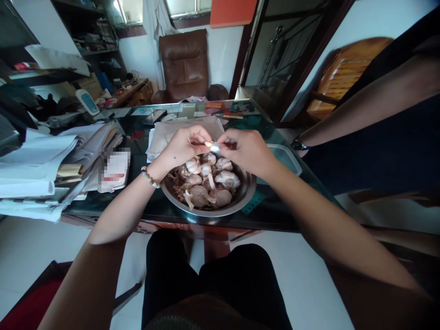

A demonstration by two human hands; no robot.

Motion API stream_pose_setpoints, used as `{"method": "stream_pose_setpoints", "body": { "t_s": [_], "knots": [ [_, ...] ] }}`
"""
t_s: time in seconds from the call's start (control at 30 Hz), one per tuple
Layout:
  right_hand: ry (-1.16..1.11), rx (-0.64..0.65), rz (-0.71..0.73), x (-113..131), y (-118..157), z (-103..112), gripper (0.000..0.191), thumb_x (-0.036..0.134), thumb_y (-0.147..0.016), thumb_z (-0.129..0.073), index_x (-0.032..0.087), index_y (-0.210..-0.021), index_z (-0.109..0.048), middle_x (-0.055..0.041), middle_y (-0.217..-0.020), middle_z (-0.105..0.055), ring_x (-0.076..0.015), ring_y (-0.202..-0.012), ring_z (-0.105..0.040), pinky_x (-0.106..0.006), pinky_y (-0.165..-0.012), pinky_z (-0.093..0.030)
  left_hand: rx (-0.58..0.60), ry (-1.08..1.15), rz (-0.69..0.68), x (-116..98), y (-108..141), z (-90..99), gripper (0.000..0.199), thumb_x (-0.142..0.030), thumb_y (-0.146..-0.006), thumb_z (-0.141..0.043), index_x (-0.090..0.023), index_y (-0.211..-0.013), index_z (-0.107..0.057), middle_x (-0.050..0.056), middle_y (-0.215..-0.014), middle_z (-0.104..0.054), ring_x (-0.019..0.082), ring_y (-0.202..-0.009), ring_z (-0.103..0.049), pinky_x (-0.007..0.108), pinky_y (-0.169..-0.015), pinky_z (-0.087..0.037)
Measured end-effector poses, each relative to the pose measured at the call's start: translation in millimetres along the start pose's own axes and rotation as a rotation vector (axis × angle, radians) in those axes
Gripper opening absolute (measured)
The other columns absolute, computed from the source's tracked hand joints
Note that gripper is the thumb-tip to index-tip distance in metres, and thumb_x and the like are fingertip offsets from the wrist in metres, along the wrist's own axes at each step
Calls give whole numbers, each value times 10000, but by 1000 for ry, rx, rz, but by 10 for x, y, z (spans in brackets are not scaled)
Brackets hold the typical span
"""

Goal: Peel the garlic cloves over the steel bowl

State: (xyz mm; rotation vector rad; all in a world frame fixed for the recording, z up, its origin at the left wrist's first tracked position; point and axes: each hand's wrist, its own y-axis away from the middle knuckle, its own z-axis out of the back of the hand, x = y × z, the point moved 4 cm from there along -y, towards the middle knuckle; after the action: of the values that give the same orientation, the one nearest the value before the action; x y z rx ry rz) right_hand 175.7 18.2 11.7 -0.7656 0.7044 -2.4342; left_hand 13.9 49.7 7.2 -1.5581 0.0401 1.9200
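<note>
Over the far rim of a steel bowl (206,212), both my hands meet with fingertips pinched together. A small pale garlic clove (215,148) shows between them, bright in the light. My left hand (184,145), with a beaded bracelet at the wrist, grips it from the left. From the other side, the fingers of my right hand (245,149) are closed on it too. Whole garlic bulbs (227,179) and loose papery skins fill the bowl below. Behind the right forearm stands a clear plastic container (287,158), partly hidden.
Stacks of paper (41,160) crowd the left of the glass-topped desk (144,197). Flat papers (192,126) and a phone (156,115) lie beyond the bowl. Another person's arm (371,98) is close on the right. A brown leather chair (184,64) stands across the desk.
</note>
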Motion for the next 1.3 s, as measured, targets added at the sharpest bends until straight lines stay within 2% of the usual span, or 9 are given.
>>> {"method": "stream_pose_setpoints", "body": {
  "t_s": [0.13, 0.3, 0.6, 0.7, 0.8, 0.93, 1.07, 1.3],
  "knots": [
    [-45, -62, 89, 73, 22, 15, 175, 221, -813, -591, 170, -929, -712, -55, -879, -738, -170, -724, -651, -283, -687, -464, -39, -3, -11, 35, 14, 12, 200, -162, -677, -791, -108, -759, -617, 2, -713, -655, 72, -644, -596, 184, -621, -463],
    [96, -71, 170, 153, 52, -6, 202, 213, -872, -528, 170, -839, -723, -59, -795, -717, -162, -677, -618, -285, -670, -433, -19, -9, -8, 23, 36, -20, 226, -216, -673, -810, -107, -745, -625, 11, -714, -669, 78, -653, -605, 186, -618, -469],
    [-8, -50, 28, 30, 10, -8, 123, 156, -782, -571, 165, -765, -692, -41, -737, -707, -164, -650, -617, -284, -654, -440, -6, 181, 93, 3, 6, 20, 355, -240, -561, -896, -93, -768, -648, 3, -712, -678, 65, -649, -612, 179, -629, -477],
    [-108, -36, 8, 19, 1, -17, 165, 171, -780, -596, 165, -906, -704, -46, -827, -734, -175, -706, -653, -296, -701, -479, -13, 253, 167, 41, 9, 45, 375, -246, -556, -902, -92, -803, -665, 13, -736, -698, 73, -653, -631, 184, -631, -497],
    [-186, -24, 6, 55, 12, -17, 261, 212, -802, -626, 155, -1047, -694, -65, -923, -754, -186, -776, -683, -308, -759, -502, -34, 309, 246, 59, 25, 55, 344, -255, -612, -878, -97, -836, -671, 21, -767, -714, 79, -670, -656, 203, -676, -531],
    [-143, -4, 25, 110, 35, -9, 178, 241, -865, -585, 162, -926, -732, -59, -880, -759, -187, -787, -683, -294, -748, -486, 20, 269, 338, 31, 61, 26, 254, -264, -724, -811, -93, -852, -673, 36, -760, -721, 73, -652, -661, 188, -667, -533],
    [-111, 8, 55, 104, 40, -10, 211, 232, -894, -540, 168, -855, -737, -41, -770, -734, -182, -734, -668, -286, -707, -467, 79, 226, 413, 15, 89, 0, 196, -255, -790, -753, -84, -860, -690, 57, -772, -731, 63, -640, -652, 158, -624, -515],
    [-128, 13, 98, 108, 36, -12, 213, 218, -905, -518, 187, -894, -728, -34, -802, -728, -181, -746, -660, -293, -709, -471, 84, 410, 459, 75, 84, 4, 216, -156, -691, -821, -91, -863, -707, 50, -761, -737, 78, -633, -673, 172, -637, -543]
  ]
}}
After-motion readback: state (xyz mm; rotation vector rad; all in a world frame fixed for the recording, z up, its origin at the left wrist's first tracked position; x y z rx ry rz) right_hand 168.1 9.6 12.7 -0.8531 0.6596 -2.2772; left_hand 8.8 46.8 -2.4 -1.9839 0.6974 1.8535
